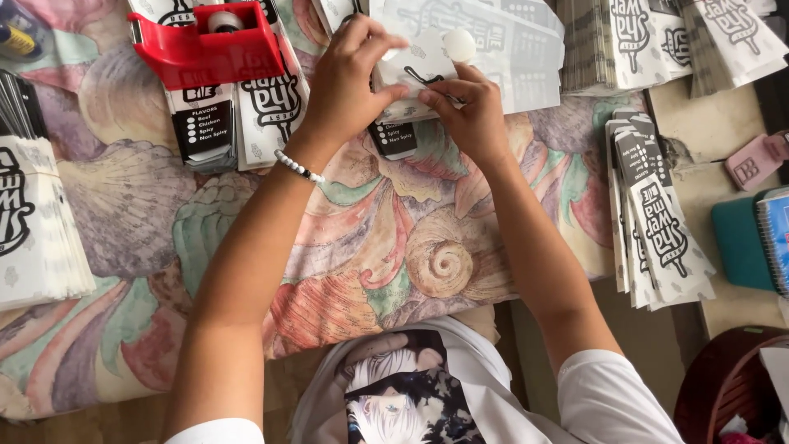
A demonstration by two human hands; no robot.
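Top centre of frame: left hand [343, 82] fingers pinch white paper sleeve [411, 70] flat; right hand [472, 115] fingertips grip lower edge, steadying it. Red tape dispenser [205, 45] upper left, within reach.

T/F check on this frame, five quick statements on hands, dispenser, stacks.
1. Both hands hold a folded white paper bag. True: the left hand and right hand pinch it together.
2. The tape dispenser is blue. False: it is red.
3. A beaded bracelet is on the left wrist. True.
4. The dispenser sits right of the hands. False: it sits left of them.
5. A stack of printed bags lies right of the right forearm. True.
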